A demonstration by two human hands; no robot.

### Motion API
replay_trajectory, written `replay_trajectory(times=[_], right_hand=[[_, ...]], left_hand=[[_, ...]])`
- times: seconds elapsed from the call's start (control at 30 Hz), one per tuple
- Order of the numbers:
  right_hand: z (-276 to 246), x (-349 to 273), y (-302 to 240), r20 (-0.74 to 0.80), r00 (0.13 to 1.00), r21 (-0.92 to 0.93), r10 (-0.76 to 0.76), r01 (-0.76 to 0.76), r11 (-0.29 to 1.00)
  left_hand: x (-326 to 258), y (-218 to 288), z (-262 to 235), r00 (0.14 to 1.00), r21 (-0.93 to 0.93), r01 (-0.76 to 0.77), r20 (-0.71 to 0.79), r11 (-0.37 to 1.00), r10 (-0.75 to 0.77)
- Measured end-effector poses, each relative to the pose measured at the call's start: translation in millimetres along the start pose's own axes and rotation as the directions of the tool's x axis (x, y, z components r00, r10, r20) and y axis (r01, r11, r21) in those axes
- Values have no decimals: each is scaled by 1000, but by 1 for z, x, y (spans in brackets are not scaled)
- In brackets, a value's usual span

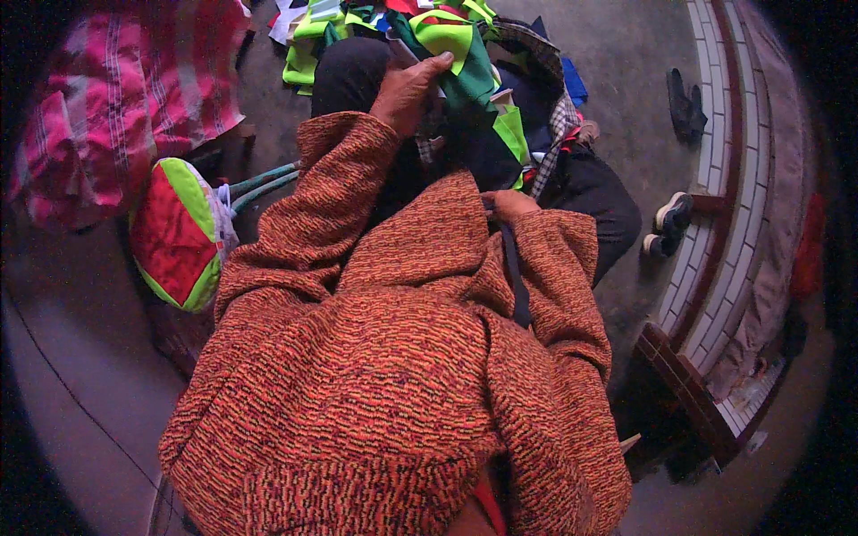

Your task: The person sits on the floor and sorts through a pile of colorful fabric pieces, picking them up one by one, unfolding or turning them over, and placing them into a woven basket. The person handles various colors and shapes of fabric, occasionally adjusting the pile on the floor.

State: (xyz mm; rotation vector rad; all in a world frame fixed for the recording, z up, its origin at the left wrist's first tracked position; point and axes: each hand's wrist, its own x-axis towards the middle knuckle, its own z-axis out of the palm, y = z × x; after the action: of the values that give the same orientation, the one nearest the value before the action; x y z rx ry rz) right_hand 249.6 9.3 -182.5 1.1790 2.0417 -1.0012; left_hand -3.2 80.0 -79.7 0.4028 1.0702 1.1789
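Note:
My left hand is closed at the near edge of a heap of cloth scraps, with its thumb pressed on a dark green cloth strip. Lime green scraps lie against that strip, and a narrower lime strip hangs below it. A black-and-white checked cloth band curves down the right side of the heap. Lower and to the right, my right hand is curled close to my lap beside a black strap. Its fingertips are mostly hidden, and what they grip cannot be made out.
Pink checked cloth drapes at the left, above a red and lime cloth bundle. Along the right runs a white-tiled ledge with dark red edging. Shoes and a dark object sit beside it on the grey floor.

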Motion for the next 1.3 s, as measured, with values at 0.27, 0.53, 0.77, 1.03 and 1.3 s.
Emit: replay_trajectory(times=[0.27, 0.53, 0.77, 1.03, 1.3], right_hand=[[-63, -33, -10, -698, 669, 576, 254, 314, 755], [-117, -50, -101, -829, 525, 541, 193, 663, 517], [-107, -40, -98, -795, 588, 538, 147, 573, 619], [-94, -26, -91, -725, 616, 681, 308, 573, 456], [-87, -19, -73, -593, 686, 605, 422, 725, -329]], left_hand=[[-1, 0, 4, 995, 74, -56, 92, 996, 49], [8, -19, -1, 960, 165, -112, 273, 980, 64], [18, -39, -13, 782, 354, 15, 578, 935, -232], [-12, 3, 12, 670, 738, -182, 577, 650, -467], [2, -28, 6, 705, 221, -125, 705, 967, -70]])
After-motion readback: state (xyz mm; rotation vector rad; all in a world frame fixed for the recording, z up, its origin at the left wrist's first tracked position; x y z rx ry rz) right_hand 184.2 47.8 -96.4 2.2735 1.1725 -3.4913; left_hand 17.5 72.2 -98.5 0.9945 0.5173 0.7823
